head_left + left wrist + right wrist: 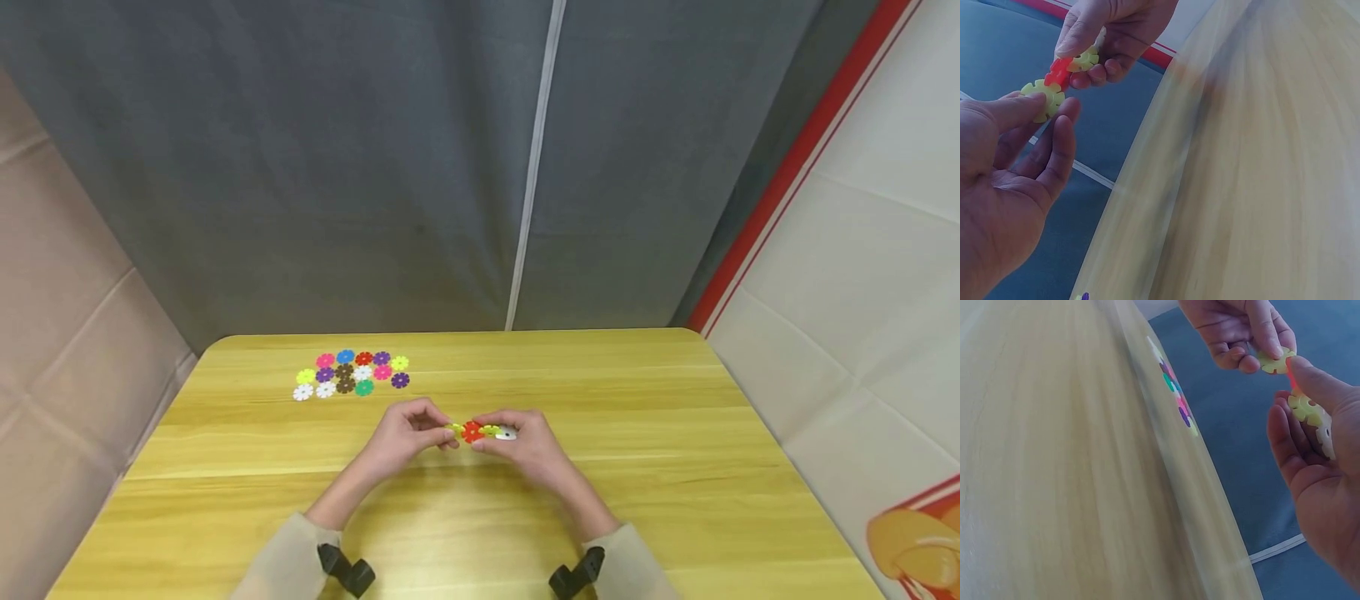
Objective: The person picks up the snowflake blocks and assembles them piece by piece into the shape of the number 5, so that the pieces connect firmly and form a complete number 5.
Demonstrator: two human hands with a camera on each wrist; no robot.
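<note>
Above the near middle of the wooden surface [675, 433], both hands meet on a short chain of snowflake discs [480, 431]: yellow-green, red, yellow-green and white pieces slotted edge to edge. The left hand [405, 437] pinches the yellow-green disc at the chain's left end between thumb and fingertips. The right hand [525, 446] pinches the right part, near the white piece. Farther back and to the left, a cluster of loose coloured discs [351, 373] lies flat on the surface, well apart from the hands.
</note>
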